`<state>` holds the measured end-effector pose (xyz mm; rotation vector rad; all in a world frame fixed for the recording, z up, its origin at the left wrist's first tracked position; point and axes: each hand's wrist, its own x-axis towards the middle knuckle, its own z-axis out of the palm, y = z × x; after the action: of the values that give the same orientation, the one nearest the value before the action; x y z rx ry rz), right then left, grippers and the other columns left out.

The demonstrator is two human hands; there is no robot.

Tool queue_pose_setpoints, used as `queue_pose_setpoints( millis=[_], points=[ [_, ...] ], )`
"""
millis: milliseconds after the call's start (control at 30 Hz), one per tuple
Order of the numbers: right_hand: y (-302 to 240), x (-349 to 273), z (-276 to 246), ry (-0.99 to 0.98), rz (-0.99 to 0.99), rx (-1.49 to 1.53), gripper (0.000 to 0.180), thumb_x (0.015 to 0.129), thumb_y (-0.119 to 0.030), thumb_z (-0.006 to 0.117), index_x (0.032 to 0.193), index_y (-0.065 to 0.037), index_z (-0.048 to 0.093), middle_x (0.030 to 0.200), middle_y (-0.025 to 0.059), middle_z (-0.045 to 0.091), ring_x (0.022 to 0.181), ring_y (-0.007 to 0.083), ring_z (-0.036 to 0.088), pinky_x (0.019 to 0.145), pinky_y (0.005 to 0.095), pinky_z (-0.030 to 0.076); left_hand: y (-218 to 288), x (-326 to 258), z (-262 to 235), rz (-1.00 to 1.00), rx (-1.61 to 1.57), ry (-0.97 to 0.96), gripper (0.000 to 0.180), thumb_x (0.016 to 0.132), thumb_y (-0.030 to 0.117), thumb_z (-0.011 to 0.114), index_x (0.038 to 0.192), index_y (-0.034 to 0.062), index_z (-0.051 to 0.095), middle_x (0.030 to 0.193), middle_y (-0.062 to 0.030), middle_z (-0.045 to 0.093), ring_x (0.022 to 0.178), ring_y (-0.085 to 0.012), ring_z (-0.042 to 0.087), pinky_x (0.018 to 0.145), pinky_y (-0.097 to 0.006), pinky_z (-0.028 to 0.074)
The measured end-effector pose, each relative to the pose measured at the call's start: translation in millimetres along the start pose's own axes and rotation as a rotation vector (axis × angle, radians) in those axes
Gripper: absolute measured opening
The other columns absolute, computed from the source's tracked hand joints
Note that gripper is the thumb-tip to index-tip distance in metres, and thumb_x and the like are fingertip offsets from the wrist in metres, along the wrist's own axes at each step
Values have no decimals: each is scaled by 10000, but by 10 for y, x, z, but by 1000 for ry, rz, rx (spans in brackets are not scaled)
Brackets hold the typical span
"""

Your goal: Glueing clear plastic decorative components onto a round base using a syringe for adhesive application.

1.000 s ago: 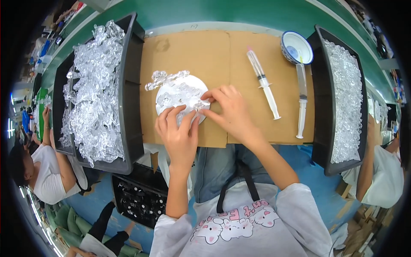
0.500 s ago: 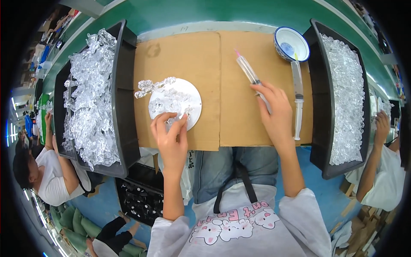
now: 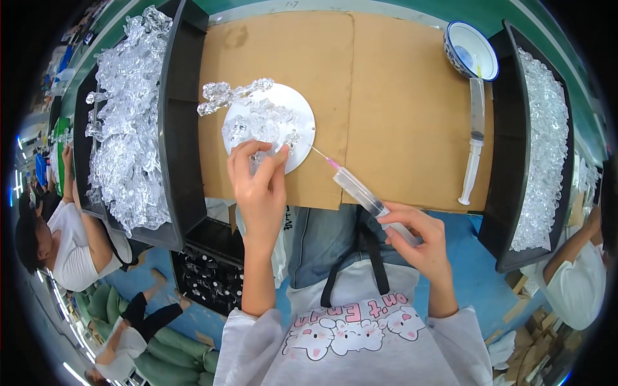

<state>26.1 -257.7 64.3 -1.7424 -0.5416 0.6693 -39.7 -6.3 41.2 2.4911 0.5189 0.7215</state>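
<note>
Head view: your right hand [image 3: 421, 241] pinches a syringe [image 3: 360, 192] by its rear end, apparently to aim the needle at the white disc [image 3: 306, 119] forward-left of that hand. Your left hand [image 3: 257, 186] curls over clear pieces [image 3: 264, 119] on the disc, presumably steadying them; whether it grips one cannot be told. Beyond your right hand, a second syringe [image 3: 476, 116] rests tip-in-bowl [image 3: 454, 56], likely against drips. Count: two syringes, one disc, one bowl; pieces too crowded

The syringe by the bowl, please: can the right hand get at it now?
Probably not freely: the right hand holds a pink-tipped syringe, though nothing visibly blocks its way to the syringe by the bowl.
</note>
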Motion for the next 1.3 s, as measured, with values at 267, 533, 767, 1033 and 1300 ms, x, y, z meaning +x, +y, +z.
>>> queue_pose_setpoints(
  millis=[267,533,767,1033,1300],
  points=[
    [-54,104,28,-2,-148,-180,276,720,89,648,960,-33,708,1103,152,687,797,170,693,664,247,530,-9,-16,6,-15,-13,-16,213,747,-50,709,918,75,715,983,-87,577,1030,-320,534,858,-418,454],
    [-137,133,43,-15,-81,-202,287,698,89,648,944,-44,716,1091,158,691,877,220,698,743,272,525,-28,-12,-7,3,-4,-20,225,726,-62,706,907,70,706,995,-91,572,1035,-327,534,853,-422,455],
    [-327,164,9,-20,-73,-268,273,706,89,643,936,-44,709,1081,150,695,927,255,698,781,294,527,-24,-10,-9,2,-13,-32,219,724,-61,705,899,72,704,993,-90,570,1027,-326,532,850,-422,455],
    [-805,267,-51,-116,-44,-487,245,738,56,647,947,-67,680,1001,128,697,744,263,681,619,292,518,-43,8,9,17,-6,-23,196,737,-39,719,895,77,713,969,-80,575,991,-310,537,827,-410,462],
    [-893,300,-53,-135,-62,-530,236,741,50,633,939,-73,669,979,116,695,667,247,658,566,281,495,-25,65,-52,28,0,-38,173,738,-22,725,876,82,718,912,-75,590,903,-274,546,741,-384,456]
  ],
)
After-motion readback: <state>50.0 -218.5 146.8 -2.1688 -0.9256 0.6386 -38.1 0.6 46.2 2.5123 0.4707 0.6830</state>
